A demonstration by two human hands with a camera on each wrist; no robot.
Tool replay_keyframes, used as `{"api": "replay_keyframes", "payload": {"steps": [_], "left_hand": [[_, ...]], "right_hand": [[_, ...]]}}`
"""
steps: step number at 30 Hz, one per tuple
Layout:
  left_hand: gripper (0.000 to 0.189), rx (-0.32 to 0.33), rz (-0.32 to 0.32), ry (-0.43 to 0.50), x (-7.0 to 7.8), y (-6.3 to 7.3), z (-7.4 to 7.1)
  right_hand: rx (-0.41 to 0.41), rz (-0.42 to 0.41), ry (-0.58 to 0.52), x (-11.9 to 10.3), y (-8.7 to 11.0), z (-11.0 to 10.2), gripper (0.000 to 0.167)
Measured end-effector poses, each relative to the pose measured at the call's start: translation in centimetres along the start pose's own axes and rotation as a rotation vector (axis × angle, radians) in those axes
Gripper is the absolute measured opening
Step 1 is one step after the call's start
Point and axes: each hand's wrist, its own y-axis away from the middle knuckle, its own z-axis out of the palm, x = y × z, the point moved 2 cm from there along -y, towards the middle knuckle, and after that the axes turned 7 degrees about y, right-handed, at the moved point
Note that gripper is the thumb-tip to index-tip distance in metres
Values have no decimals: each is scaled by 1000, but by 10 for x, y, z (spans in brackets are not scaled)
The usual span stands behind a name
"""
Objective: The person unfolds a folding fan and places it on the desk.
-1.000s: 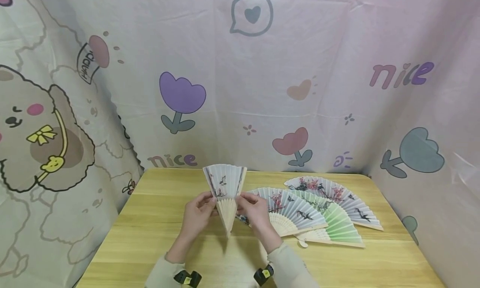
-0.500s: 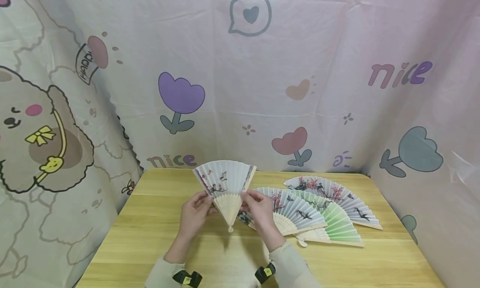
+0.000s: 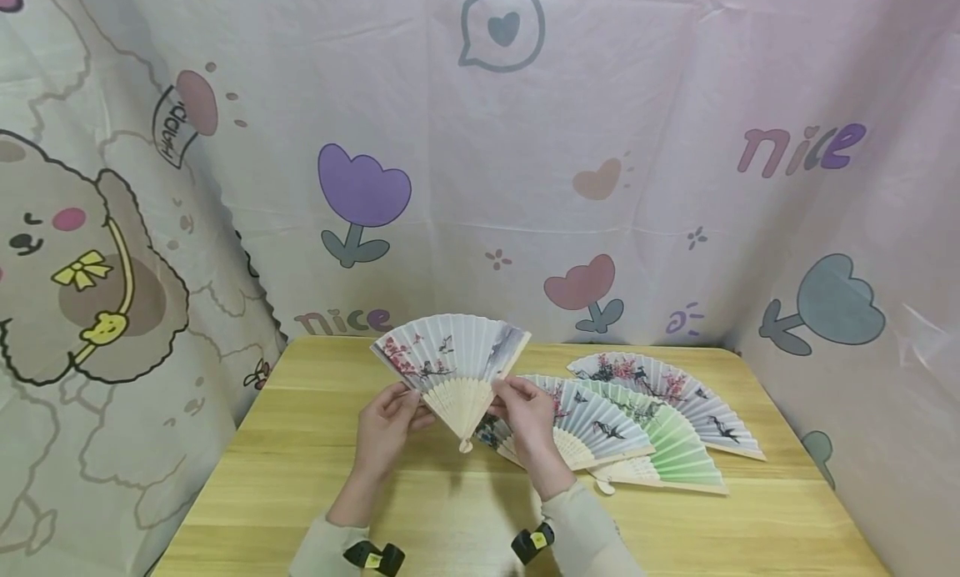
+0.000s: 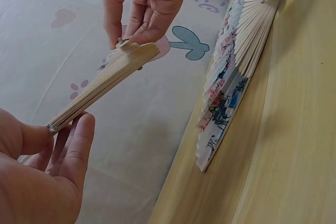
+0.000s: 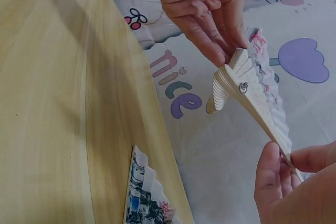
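A white folding fan point(image 3: 450, 352) with pink blossoms, a bird and pale wooden ribs is held up over the table, spread partway with its pivot end downward. My left hand point(image 3: 386, 427) pinches its left edge between thumb and fingers. On the opposite edge, my right hand point(image 3: 528, 414) pinches the outer rib. Seen from the left wrist, the ribs of the fan point(image 4: 100, 85) appear nearly edge-on between both hands. The right wrist view shows the pivot end of the fan point(image 5: 244, 86) with its small metal rivet.
Spread fans lie overlapping on the right: a white blossom fan point(image 3: 600, 427) in front, a green fan point(image 3: 686, 452) and another white fan point(image 3: 705, 406) behind. They rest on a wooden table point(image 3: 300, 444). A printed curtain point(image 3: 480, 185) hangs along its back and sides.
The fan has spread from a narrow wedge to a much wider one, showing more blossoms. My hands have moved apart, and the pivot end has risen slightly.
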Motion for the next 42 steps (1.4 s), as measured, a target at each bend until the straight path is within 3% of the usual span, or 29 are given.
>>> {"api": "replay_keyframes", "payload": {"steps": [10, 26, 42], "left_hand": [[36, 72, 2, 100, -3, 0, -4], [38, 145, 6, 210, -6, 2, 0], [37, 223, 108, 356, -13, 4, 5]], "right_hand": [[11, 17, -66, -2, -3, -3, 30], [77, 19, -187, -2, -8, -7, 9], [126, 13, -250, -1, -6, -5, 13]]}}
